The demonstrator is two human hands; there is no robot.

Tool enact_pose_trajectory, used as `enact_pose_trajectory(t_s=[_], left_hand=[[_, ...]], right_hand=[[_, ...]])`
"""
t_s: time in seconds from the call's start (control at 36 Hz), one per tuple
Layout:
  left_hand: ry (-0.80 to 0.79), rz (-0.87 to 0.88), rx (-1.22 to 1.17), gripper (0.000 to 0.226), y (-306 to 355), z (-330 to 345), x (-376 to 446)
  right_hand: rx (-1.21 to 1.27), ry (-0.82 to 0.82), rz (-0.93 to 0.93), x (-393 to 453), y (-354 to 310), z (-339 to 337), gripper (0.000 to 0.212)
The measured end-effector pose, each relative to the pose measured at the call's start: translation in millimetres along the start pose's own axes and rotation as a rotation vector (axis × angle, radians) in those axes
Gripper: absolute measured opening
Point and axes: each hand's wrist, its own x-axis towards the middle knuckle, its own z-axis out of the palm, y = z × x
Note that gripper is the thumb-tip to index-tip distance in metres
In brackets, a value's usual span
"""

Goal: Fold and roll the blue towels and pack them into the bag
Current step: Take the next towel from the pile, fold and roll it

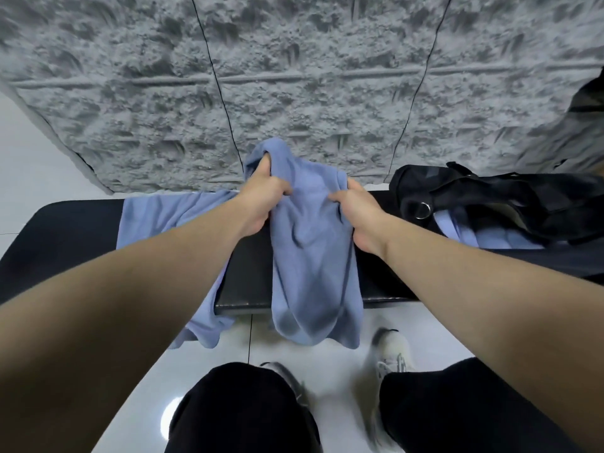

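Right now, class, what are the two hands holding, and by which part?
Both hands grip one blue towel at its bunched top edge: left hand on the left, right hand on the right.

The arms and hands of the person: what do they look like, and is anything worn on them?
Both forearms are bare, with no sleeves in view. The left hand and right hand wear no gloves, and no watch, ring or bracelet shows on the wrists or fingers.

One blue towel (313, 256) hangs bunched and creased over the dark surface's (65, 237) near edge. A second towel (163, 217) lies spread at left. The black bag (490, 201) sits at right, blue cloth (470, 235) showing beneath it.
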Motion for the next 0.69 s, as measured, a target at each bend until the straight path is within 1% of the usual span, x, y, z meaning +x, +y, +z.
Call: enact_pose_trajectory(t_s=[0.06,0.11,0.25,0.31,0.39,0.42,0.47,0.53,0.56,0.58,0.64,0.67,0.69], left_hand=[[-0.021,0.034,0.213,0.074,1.7,-3.1,14.2],[-0.024,0.069,0.33,0.075,6.1,-2.7,29.4],[0.029,0.121,0.322,0.072,14.0,-0.6,71.1],[0.041,0.089,0.258,0.057,16.3,1.3,82.8],[0.083,-0.028,0.155,0.027,13.2,3.4,94.8],[0.088,-0.064,0.14,0.022,10.0,3.8,98.3],[0.087,-0.121,0.16,0.021,3.1,4.9,104.2],[0.084,-0.167,0.256,0.025,-6.3,4.7,108.8],[0.08,-0.172,0.329,0.02,-11.1,4.7,109.0],[0.082,-0.169,0.411,0.013,-15.8,4.2,109.0],[0.087,-0.167,0.575,0.011,-24.0,2.3,105.7],[0.083,-0.164,0.627,0.019,-29.2,0.2,104.2],[0.086,-0.156,0.653,0.031,-35.2,-2.0,103.7]], right_hand=[[-0.006,0.011,-0.032,11.1,-3.4,1.4,0.039],[0.002,0.024,-0.071,26.1,-8.4,1.7,0.043],[0.008,0.042,-0.16,63.3,-22.0,2.4,0.045],[-0.002,0.054,-0.163,76.9,-25.6,1.2,0.044],[-0.091,0.062,-0.125,95.6,-25.4,2.6,0.038],[-0.135,0.072,-0.097,98.2,-25.0,3.9,0.035],[-0.204,0.108,-0.053,107.8,-18.3,4.0,0.029],[-0.259,0.145,-0.009,113.9,-10.5,2.1,0.021],[-0.288,0.148,0.015,116.9,-5.6,0.0,0.018],[-0.323,0.154,0.049,115.6,-2.9,-1.1,0.018],[-0.365,0.187,0.097,115.8,3.7,-3.8,0.023],[-0.367,0.206,0.108,118.1,8.0,-5.1,0.026],[-0.377,0.218,0.118,114.3,7.6,-3.5,0.028]])
